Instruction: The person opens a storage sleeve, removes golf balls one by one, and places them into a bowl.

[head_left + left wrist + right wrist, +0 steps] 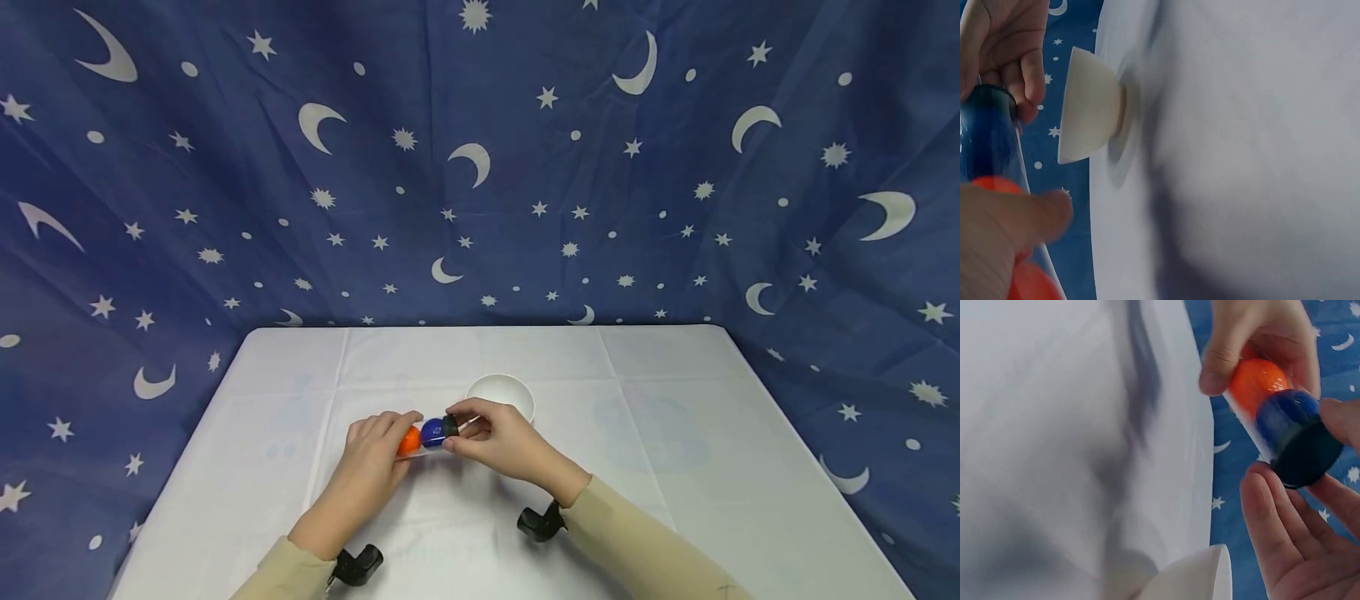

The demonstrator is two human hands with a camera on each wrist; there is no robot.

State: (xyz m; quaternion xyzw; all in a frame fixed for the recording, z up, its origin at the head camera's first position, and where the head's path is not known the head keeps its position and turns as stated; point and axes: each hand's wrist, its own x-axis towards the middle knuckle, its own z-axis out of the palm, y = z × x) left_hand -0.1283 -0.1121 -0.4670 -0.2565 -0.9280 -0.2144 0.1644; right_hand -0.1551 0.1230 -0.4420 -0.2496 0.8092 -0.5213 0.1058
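Both hands hold a clear tube (1249, 430) above the white table. Inside it, an orange ball (409, 441) sits against a blue ball (432, 432). More orange shows past the thumb in the left wrist view. My left hand (367, 462) is wrapped round the tube's left part, hiding that end. At the other end is a dark round cap (1307, 456). My right hand (513, 442) pinches the cap's edge between thumb and fingertips, its remaining fingers spread beneath in the right wrist view.
A white bowl (504, 388) stands upright on the table (675, 400), just behind the right hand. Black wrist-camera mounts (358, 567) hang below both forearms. A blue cloth (525, 167) with moons and stars hangs behind the table.
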